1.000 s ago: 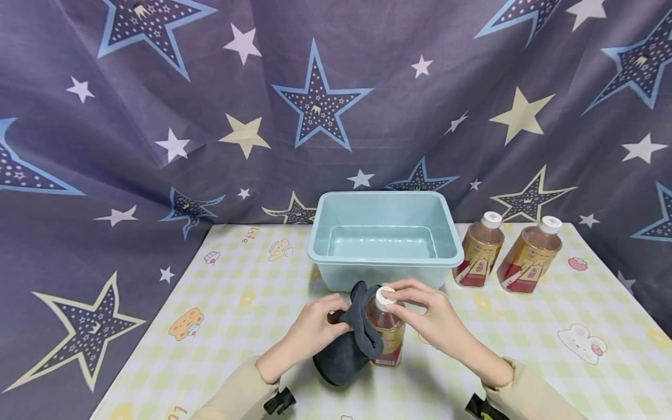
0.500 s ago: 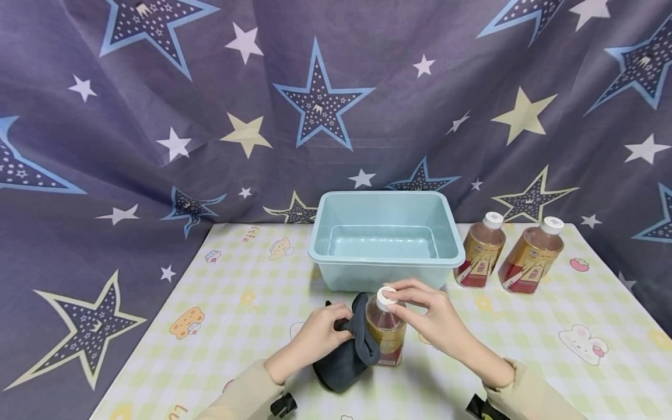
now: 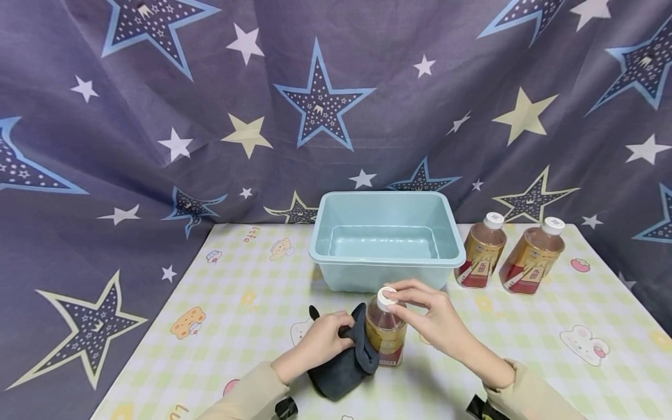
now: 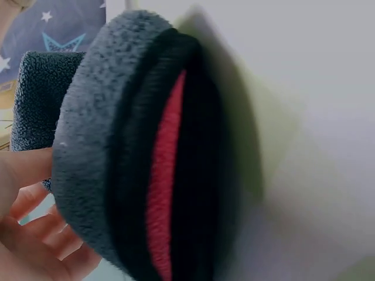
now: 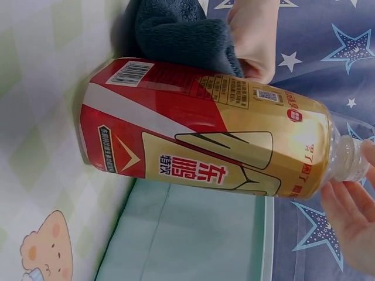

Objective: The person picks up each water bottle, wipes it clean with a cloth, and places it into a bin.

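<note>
My left hand (image 3: 326, 337) grips a dark grey fleece item (image 3: 341, 373) with a folded edge, at the front of the table. A thin black tab (image 3: 314, 312) sticks up behind that hand. In the left wrist view the fleece (image 4: 94, 129) has black trim and a red strip. My right hand (image 3: 427, 309) pinches the white cap (image 3: 387, 297) of an upright drink bottle (image 3: 387, 335). In the right wrist view the bottle's red and gold label (image 5: 205, 129) faces the camera, and the fleece is close against its side.
A light blue plastic bin (image 3: 385, 274) stands behind the hands at the table's back. To its right are two matching bottles (image 3: 480, 254) with white caps. A checked cloth (image 3: 236, 326) covers the table, and a star-patterned curtain (image 3: 210, 76) hangs behind it.
My left hand has shifted slightly down with the fleece item, which now leans lower and covers less of the bottle. The right hand stays on the cap, and the bottle stands in place.
</note>
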### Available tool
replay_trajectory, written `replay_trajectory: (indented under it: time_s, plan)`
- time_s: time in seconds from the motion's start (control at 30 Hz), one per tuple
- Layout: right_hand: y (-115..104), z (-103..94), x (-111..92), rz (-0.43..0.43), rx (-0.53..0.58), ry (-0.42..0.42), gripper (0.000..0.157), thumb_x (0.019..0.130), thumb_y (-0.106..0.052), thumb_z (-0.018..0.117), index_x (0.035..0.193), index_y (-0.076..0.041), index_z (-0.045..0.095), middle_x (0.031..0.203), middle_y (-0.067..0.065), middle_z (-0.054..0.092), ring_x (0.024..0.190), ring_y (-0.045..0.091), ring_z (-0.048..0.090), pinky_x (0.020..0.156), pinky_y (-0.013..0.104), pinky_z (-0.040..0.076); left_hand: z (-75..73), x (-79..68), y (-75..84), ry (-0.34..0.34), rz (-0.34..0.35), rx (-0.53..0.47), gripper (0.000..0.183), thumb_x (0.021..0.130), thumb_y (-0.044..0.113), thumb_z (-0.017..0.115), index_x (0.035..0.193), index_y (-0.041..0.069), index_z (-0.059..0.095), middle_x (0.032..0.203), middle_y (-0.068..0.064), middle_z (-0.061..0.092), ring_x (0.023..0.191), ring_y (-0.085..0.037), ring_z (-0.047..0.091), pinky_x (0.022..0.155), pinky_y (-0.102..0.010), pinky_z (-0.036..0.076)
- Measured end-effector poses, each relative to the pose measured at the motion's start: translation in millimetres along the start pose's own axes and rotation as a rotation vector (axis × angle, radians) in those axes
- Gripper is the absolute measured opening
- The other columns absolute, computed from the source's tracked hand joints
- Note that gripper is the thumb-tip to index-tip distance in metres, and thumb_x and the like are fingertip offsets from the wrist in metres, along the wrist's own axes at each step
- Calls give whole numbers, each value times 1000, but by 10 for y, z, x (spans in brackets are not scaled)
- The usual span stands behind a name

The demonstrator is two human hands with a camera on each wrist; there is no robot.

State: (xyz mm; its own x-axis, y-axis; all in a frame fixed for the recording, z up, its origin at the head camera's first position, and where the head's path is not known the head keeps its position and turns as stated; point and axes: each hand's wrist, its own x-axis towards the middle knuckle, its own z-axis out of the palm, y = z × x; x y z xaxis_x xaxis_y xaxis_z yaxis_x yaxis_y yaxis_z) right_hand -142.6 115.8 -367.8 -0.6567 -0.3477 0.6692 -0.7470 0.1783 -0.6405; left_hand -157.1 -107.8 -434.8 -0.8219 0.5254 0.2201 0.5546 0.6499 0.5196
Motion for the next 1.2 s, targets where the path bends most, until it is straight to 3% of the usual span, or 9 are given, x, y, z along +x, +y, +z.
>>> replay_trajectory:
  time_s: [0.43, 0.63, 0.93, 1.2]
  plan:
    - [6, 10, 1, -1, 2, 2, 24, 74, 6, 64, 97, -2, 66, 104, 11, 60, 93, 14, 58, 77, 21, 46, 59, -12, -61, -47, -23, 31, 16, 68, 10, 72, 76, 11, 58, 69, 8, 48, 58, -4, 41, 55, -18, 36]
    - [5, -5, -2, 25, -6, -13, 23, 75, 3, 65, 97, -4, 67, 104, 8, 60, 92, 12, 58, 75, 23, 47, 32, -29, -76, -45, -33, -8, 17, 68, 12, 73, 79, 10, 60, 69, 9, 48, 58, -3, 40, 55, -18, 36]
    - [15, -4, -9, 21, -45, 2, 28, 71, 0, 69, 98, -7, 67, 102, 7, 61, 94, 13, 57, 80, 18, 43, -35, -97, -109, -32, -32, -88, 18, 67, 9, 73, 80, 10, 61, 72, 8, 51, 61, -5, 43, 58, -19, 38]
    - [-21, -15, 18, 96, -24, -2, 24, 73, -3, 69, 97, -6, 67, 100, 5, 62, 94, 11, 57, 81, 20, 44, -124, -170, -117, 5, -17, -139, 16, 68, 7, 72, 79, 12, 61, 76, 8, 55, 68, -4, 49, 63, -22, 42]
